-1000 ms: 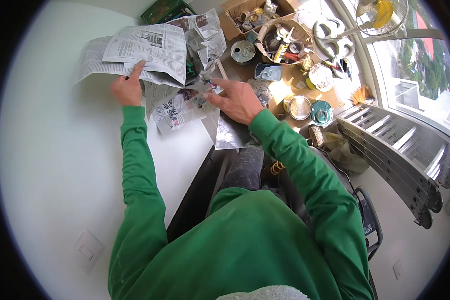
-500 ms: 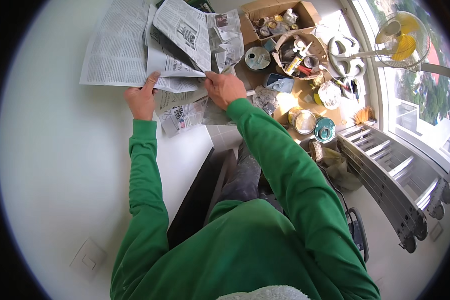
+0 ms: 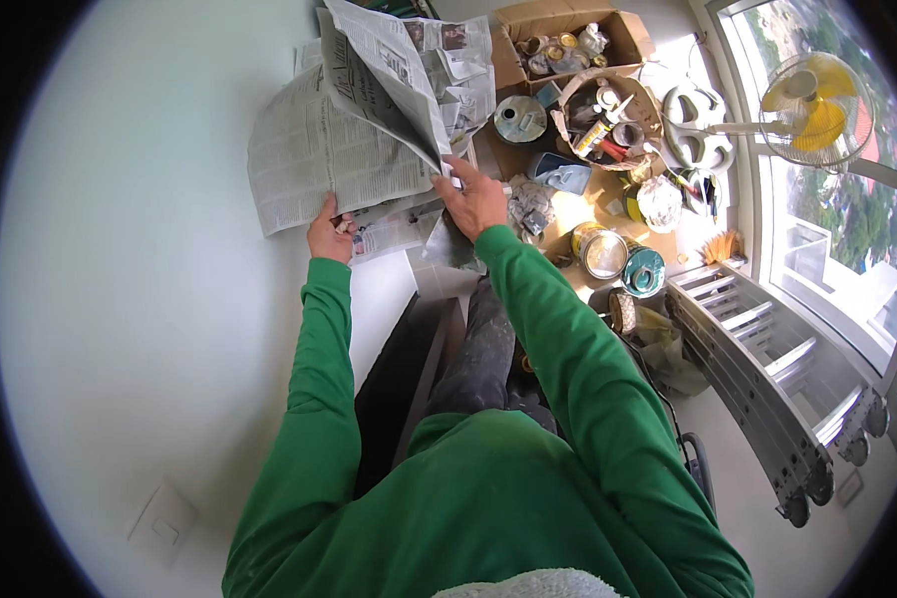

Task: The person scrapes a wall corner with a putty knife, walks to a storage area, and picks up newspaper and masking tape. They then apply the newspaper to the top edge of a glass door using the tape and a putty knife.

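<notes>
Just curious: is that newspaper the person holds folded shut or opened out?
Opened out: the newspaper spreads wide, left hand and right hand gripping its lower edge.

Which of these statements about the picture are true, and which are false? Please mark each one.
1. Both hands hold newspaper. True: the left hand grips the lower edge of the newspaper, and the right hand holds a folded sheet.
2. The sleeves are red. False: the sleeves are green.
3. A ladder lies on the floor to the right. True.
4. The fan stands to the left of the newspaper. False: it stands at the far right, by the window.
5. The cardboard box is empty. False: it holds cans and jars.
</notes>
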Demonstrator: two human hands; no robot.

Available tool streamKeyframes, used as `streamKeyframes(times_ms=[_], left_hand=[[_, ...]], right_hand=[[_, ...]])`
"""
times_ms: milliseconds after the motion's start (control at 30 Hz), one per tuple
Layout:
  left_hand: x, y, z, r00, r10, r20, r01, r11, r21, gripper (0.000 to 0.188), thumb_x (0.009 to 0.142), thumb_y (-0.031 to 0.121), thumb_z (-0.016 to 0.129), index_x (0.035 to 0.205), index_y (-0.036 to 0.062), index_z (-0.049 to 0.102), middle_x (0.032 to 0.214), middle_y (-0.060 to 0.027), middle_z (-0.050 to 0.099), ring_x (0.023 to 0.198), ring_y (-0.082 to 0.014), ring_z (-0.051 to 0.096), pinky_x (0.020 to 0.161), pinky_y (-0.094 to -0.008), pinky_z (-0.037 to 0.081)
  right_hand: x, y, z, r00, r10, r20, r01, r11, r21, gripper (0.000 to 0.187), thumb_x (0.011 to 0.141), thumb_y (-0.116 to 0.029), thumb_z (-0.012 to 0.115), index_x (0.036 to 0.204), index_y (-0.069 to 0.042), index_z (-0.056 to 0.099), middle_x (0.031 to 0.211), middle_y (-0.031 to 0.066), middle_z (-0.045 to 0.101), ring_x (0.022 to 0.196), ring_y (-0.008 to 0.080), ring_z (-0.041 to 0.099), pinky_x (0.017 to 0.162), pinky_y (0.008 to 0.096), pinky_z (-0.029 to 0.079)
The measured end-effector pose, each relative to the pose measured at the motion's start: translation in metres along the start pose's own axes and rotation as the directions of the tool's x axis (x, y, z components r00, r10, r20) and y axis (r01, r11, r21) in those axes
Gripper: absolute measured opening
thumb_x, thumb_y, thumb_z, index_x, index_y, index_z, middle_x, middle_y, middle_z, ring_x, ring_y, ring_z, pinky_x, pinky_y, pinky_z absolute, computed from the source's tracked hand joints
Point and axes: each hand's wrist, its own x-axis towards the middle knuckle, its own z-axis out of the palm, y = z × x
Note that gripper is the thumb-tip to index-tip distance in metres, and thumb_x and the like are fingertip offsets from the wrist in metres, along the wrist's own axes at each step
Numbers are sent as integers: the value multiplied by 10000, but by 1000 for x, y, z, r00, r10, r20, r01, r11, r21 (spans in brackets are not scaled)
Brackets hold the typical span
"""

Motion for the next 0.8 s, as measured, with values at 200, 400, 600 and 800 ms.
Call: streamKeyframes(times_ms=[200, 400, 600, 800], left_hand=[[17, 16, -24, 987, -156, 28, 158, 962, -222, 117, 952, 181, 529, 957, 65, 546, 712, -2, 503, 578, -96, 471, 488, -256, 351], [32, 30, -47, 985, -143, 94, 160, 966, -205, 178, 962, 178, 425, 931, 67, 561, 702, -4, 525, 543, -105, 440, 484, -267, 345], [40, 4, -60, 991, -134, -15, 126, 963, -240, 189, 951, 229, 477, 976, 79, 590, 809, -42, 613, 552, -152, 456, 483, -293, 358], [63, -21, -85, 993, -109, -40, 98, 970, -222, 201, 953, 211, 494, 1056, 67, 589, 962, -62, 638, 749, -182, 562, 608, -329, 460]], right_hand=[[-2, 38, 15, 990, -24, 142, 35, 997, -74, 843, 686, -419, 744, 1410, -192, 375, 1032, 221, 658, 915, 391, 639, 813, 444, 506], [8, 64, 43, 994, -13, 113, 34, 982, -184, 851, 726, -346, 715, 1451, -219, 288, 1174, 222, 573, 898, 405, 632, 803, 466, 504], [29, 81, 45, 992, 125, 7, -111, 905, -412, 799, 735, -232, 648, 1446, -237, 282, 1164, 239, 534, 874, 430, 623, 786, 479, 504], [50, 114, 17, 996, 85, 3, -82, 973, -214, 342, 777, -246, 592, 1109, -218, 668, 1015, 191, 663, 913, 385, 631, 810, 445, 507]])
